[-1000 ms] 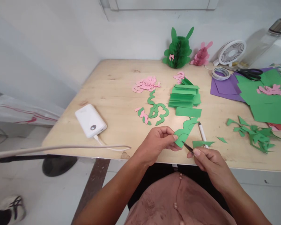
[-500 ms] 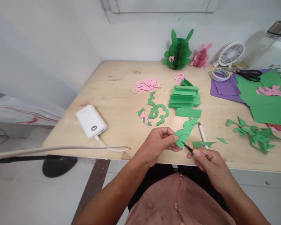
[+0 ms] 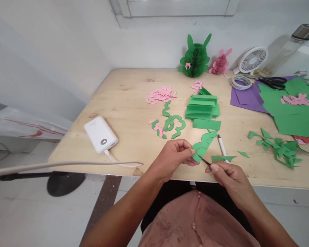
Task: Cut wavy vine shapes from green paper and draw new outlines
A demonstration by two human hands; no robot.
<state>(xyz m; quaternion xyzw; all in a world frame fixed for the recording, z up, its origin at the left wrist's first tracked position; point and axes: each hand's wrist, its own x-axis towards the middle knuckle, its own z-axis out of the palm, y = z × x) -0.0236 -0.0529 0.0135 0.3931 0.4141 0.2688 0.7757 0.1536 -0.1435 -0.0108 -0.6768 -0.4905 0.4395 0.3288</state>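
My left hand pinches a folded green paper piece with a wavy cut edge, holding it just above the near edge of the wooden table. My right hand is closed around small dark scissors, whose tip touches the lower edge of the green piece. A white pen and a green offcut lie just beyond my right hand.
Cut green curls, pink curls and a stack of green folded strips lie mid-table. A white power bank with cable sits left. Green scraps, green and purple sheets, black scissors, tape, fan and paper rabbits are right and back.
Both hands stay in nearly the same pose on the green piece; the view has shifted slightly, so the table sits a little lower in the picture.
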